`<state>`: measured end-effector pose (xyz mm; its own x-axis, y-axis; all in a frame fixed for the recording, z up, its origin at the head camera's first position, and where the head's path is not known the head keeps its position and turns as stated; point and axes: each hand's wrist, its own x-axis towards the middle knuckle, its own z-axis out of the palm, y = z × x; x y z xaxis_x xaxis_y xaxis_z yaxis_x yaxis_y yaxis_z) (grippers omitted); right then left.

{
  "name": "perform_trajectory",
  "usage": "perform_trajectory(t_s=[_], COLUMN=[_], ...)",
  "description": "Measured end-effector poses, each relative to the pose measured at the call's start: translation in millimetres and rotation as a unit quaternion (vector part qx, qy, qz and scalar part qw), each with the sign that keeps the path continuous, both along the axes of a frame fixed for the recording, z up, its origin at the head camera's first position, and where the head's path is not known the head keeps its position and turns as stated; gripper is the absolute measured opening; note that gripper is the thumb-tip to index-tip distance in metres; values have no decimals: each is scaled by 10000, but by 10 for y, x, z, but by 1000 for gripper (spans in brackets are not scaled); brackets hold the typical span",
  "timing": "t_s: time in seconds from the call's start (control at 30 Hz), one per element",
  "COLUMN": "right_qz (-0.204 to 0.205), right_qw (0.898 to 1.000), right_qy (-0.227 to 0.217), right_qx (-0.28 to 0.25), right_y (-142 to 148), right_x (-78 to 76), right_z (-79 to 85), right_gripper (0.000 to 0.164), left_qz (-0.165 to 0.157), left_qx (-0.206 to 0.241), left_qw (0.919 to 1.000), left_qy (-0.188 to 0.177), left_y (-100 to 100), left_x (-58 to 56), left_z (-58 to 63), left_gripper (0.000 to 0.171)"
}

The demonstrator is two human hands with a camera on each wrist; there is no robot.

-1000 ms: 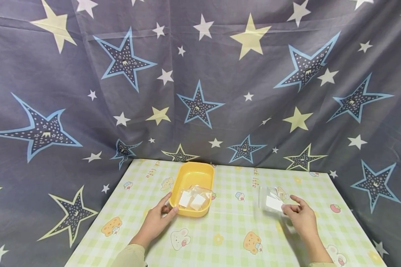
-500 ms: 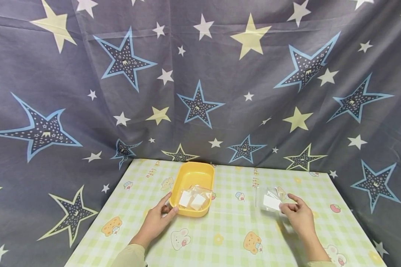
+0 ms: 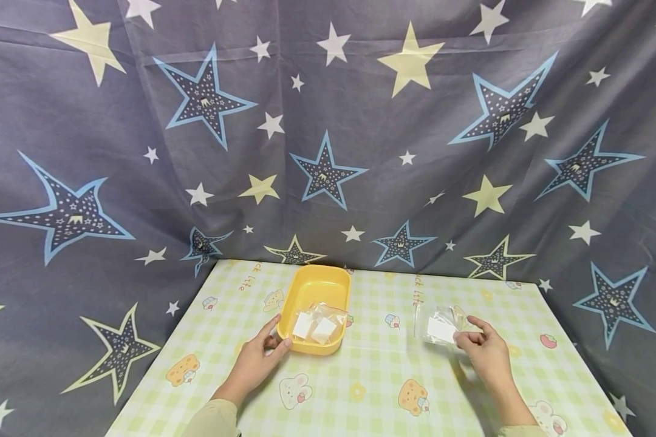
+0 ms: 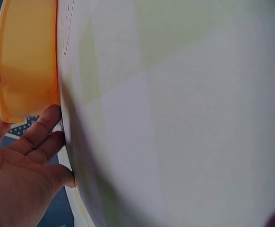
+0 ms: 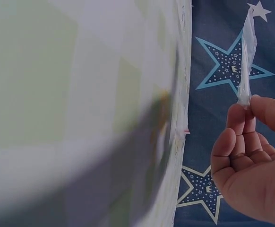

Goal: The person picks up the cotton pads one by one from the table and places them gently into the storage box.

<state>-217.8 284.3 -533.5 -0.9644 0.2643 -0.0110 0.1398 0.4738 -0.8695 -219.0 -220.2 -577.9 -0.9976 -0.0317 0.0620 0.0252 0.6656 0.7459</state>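
A yellow plastic tray (image 3: 313,292) stands at the back of the table, left of middle. My left hand (image 3: 254,363) holds its near left corner between thumb and fingers. Two small clear zip bags (image 3: 325,328) with white squares inside lie in the tray's near end. My right hand (image 3: 486,357) pinches the right edge of another clear zip bag (image 3: 441,329), which also shows a white piece inside. In the right wrist view that bag (image 5: 246,59) is seen edge-on, held up by the thumb and fingertips (image 5: 235,115).
A green-checked cloth with cartoon prints covers the table (image 3: 361,364). A dark star-patterned curtain (image 3: 328,237) hangs right behind it. In the right wrist view a clear plastic piece with a red edge (image 5: 182,131) lies on the table.
My right hand has shifted a little to the left with the zip bag in its fingers. The left hand and tray have stayed where they were.
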Motion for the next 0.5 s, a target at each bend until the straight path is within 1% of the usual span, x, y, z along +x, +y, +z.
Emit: perform_trajectory(t_s=[0.23, 0.5], right_qz=[-8, 46], right_qw=[9999, 9997], right_qy=[120, 219], right_qx=[12, -78], right_y=[-53, -117], right_x=[-44, -73], right_z=[-7, -8], right_gripper=[60, 60], left_qz=[16, 6], left_qx=[10, 7], left_qw=[10000, 10000], left_qy=[-57, -57], left_y=[-3, -7], left_x=[6, 7], left_z=[11, 12], left_gripper=[79, 79])
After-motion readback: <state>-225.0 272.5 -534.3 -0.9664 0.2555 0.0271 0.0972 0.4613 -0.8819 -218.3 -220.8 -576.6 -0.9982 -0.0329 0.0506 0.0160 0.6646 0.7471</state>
